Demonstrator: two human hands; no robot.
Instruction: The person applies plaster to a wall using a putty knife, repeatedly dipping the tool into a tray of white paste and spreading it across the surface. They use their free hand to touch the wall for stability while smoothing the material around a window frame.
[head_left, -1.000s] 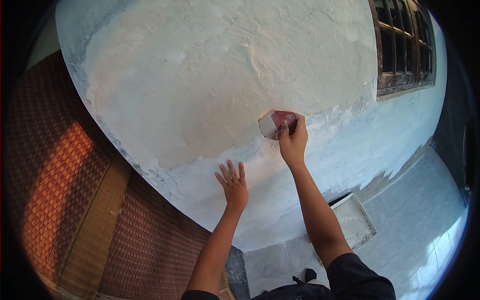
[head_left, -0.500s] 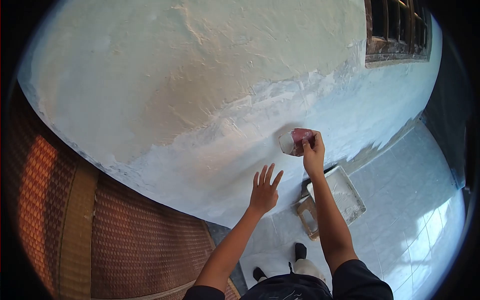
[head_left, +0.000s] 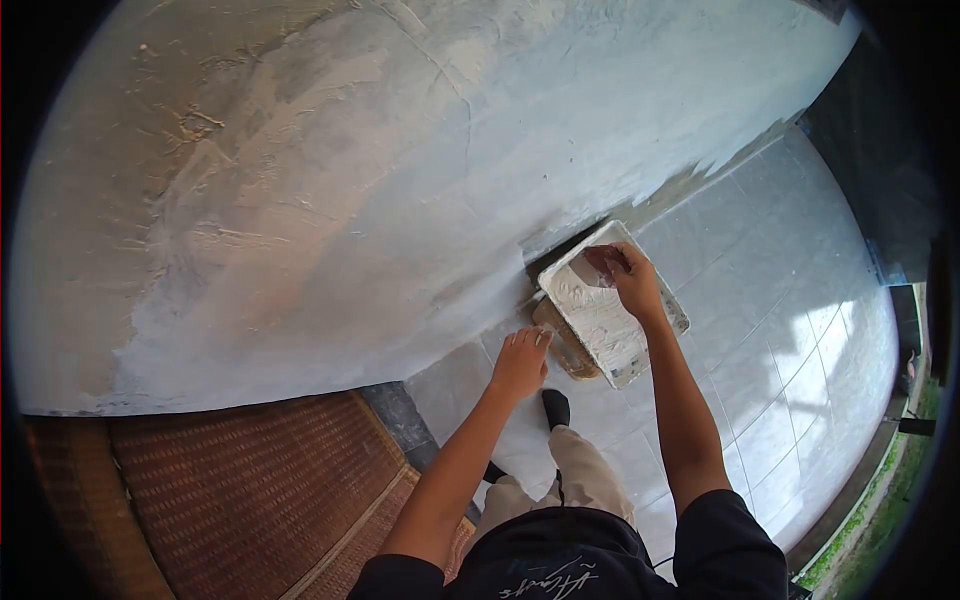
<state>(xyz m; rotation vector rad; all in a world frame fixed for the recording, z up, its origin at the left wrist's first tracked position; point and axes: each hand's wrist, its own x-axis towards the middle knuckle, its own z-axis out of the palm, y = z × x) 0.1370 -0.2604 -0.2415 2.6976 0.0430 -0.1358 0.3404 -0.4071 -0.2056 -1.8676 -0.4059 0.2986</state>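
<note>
My right hand [head_left: 636, 286] is shut on a red-handled scraper [head_left: 600, 264], whose putty-smeared blade dips into the far end of a white tray [head_left: 612, 345] coated with white putty. The tray rests on a small wooden stand [head_left: 566, 350] on the floor at the foot of the wall. My left hand [head_left: 520, 362] reaches down to the tray's near left corner with its fingers curled over the stand's edge. Whether it grips anything is not clear.
A rough, freshly skimmed wall [head_left: 350, 180] fills the left and top. A woven brown mat [head_left: 250, 480] lies at lower left. A grey tiled floor [head_left: 780, 300] runs right to a strip of grass [head_left: 880, 520]. My dark-socked foot [head_left: 555, 408] stands just below the tray.
My view has swung down from the wall to the floor. My right hand brought the scraper off the wall into the tray. My left hand left the wall, dropped to the tray's corner and curled its fingers.
</note>
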